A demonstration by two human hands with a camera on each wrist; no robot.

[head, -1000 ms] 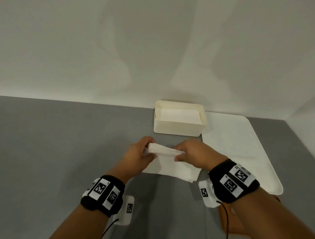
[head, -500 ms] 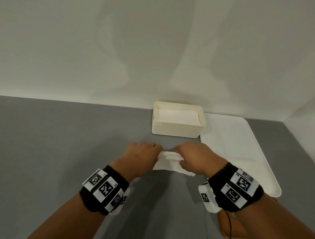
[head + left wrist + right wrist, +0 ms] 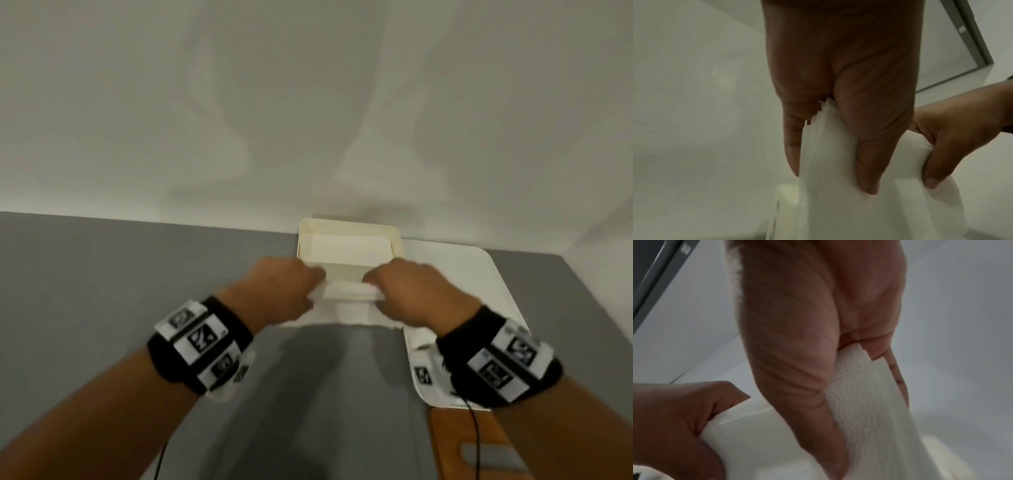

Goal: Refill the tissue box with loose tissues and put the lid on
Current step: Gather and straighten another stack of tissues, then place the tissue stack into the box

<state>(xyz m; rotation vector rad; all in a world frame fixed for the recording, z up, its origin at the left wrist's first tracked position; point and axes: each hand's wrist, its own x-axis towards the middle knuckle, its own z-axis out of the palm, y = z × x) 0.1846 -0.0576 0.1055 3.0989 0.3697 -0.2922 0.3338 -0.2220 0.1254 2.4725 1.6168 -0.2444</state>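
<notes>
Here both hands pinch one folded tissue [image 3: 346,294] — left hand [image 3: 284,291], right hand [image 3: 411,291] — at the box's [image 3: 395,240] near rim, by the table's [image 3: 137,274] far edge; bare table lies left.

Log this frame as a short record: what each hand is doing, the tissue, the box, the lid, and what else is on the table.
left hand: pinches the left end of the folded tissue
right hand: pinches its right end
tissue: white, folded, held between both hands just in front of the box, its lower part hanging down
tissue box: cream, open, tissues already inside, near the wall
lid: not on the box; which item it is cannot be told
white tray: right of the box
wooden board: at the near right edge
table: grey
</notes>
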